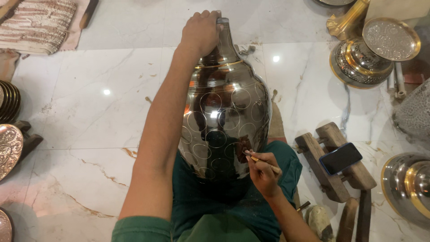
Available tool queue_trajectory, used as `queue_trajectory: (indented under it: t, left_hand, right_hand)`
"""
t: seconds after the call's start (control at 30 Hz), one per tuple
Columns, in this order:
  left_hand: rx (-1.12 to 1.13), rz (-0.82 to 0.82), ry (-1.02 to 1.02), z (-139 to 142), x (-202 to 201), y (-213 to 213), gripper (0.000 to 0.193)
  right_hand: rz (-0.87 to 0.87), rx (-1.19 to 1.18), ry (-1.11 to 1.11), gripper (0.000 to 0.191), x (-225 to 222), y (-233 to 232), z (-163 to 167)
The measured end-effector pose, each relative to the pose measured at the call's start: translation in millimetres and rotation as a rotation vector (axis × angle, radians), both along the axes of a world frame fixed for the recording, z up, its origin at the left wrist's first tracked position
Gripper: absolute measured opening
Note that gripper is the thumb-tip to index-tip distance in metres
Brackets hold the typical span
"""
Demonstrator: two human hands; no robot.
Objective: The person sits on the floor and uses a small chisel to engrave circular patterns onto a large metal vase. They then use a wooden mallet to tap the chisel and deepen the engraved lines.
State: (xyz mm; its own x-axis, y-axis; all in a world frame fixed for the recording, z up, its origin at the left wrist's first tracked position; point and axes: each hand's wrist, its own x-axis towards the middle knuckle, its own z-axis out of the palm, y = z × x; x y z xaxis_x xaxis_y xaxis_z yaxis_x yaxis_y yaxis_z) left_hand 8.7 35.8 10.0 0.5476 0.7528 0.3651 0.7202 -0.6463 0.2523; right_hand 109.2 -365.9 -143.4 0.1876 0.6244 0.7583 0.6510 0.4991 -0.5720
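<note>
Vase (224,112) at frame centre looks heavy, rigid, slippery; left hand (200,32) clenches its neck, right hand (263,172) pinches a thin tool (262,162) against it.

My metalwork shop, marble floor (89,103) under me, engraved brass pots (363,60) at two o'clock, embossed trays (9,148) at nine, wooden block (333,161) at four, big steel vase (224,116) across my lap.

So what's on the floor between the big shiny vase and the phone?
In the head view, mostly bare marble floor lies between the vase and the phone, plus the near bar of the wooden block that the phone rests on.
</note>
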Motion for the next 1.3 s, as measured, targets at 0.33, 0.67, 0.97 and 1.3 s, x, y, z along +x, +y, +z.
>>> queue_trajectory:
  t: [0.33, 0.67, 0.97, 1.3]
  left_hand:
    - [-0.002, -0.003, 0.0, 1, -2, 0, 0.039]
    - [0.008, 0.018, 0.043, -1, -4, 4, 0.033]
    - [0.02, -0.012, 0.012, 0, -4, 5, 0.033]
    - [0.034, -0.029, -0.013, 0, -6, 5, 0.032]
  right_hand:
    - [-0.074, 0.06, -0.093, 0.031, -3, 8, 8]
    - [-0.016, 0.008, -0.127, 0.028, 6, 6, -4]
    - [0.026, -0.002, -0.096, 0.031, 8, 6, -3]
    - [0.016, 0.017, -0.154, 0.039, 6, 5, 11]
